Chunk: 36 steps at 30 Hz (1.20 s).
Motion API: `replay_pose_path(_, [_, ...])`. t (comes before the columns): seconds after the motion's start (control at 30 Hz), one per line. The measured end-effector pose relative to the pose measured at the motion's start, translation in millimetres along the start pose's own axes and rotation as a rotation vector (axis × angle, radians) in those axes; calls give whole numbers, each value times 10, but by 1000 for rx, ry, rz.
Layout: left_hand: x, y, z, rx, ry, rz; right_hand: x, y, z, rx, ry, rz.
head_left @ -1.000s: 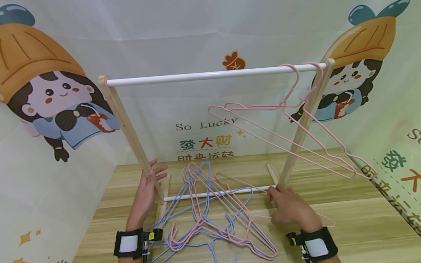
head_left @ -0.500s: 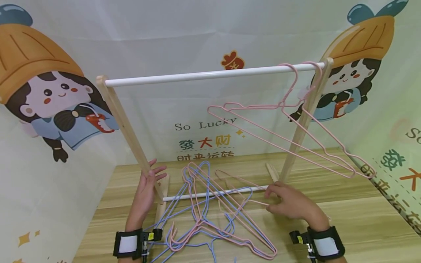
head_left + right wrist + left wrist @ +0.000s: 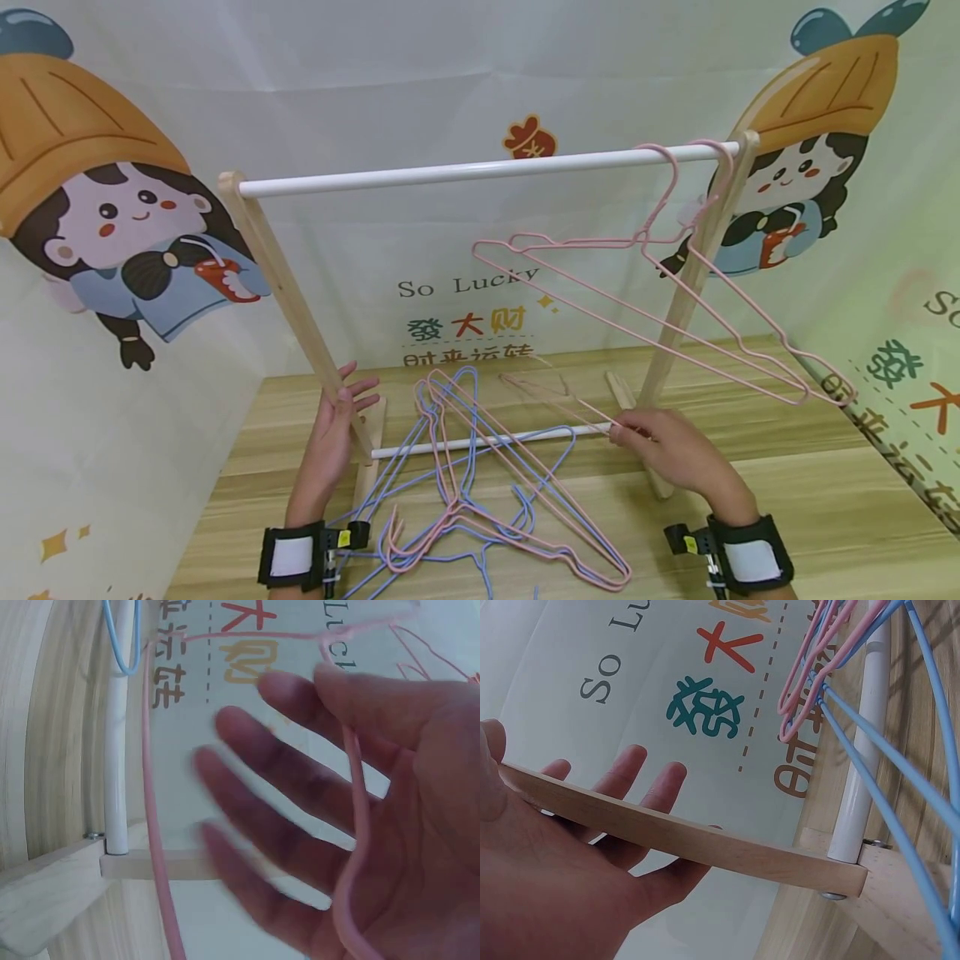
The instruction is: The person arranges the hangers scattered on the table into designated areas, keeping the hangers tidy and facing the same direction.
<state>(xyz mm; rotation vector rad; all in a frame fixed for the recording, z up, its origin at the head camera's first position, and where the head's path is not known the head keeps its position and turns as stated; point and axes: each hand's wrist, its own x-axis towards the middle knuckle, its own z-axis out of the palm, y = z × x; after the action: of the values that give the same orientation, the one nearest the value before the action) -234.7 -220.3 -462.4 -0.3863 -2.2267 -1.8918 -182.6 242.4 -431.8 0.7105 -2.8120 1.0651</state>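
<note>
Right grip [image 3: 667,446] pinches pink hanger [image 3: 362,817] beneath thumb [image 3: 386,701].

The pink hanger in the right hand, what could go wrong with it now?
It might slip: the right hand seems to pinch the pink hanger between thumb and finger, with the other fingers spread out.

It could bump the two hanging pink hangers, near the right end of the white top bar, and set them swinging.

Lower down, it might catch on the jumbled pink and blue hangers close by.
</note>
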Motion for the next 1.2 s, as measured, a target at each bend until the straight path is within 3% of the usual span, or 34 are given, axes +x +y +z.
replay_pose_path(0.4, [3,-1,2,0,-4,9,-2,-35,19,-77,128,44])
replay_pose_path(0.7, [1,10,6,19,2,-2,4,-77,20,-102,308,16])
replay_pose_path(0.93, [-20,58,34,35,13,-8,13,-122,20,-108,389,-57])
replay_pose_path(1.2, [-3,26,15,23,6,3,30,-159,19,-150,486,-220])
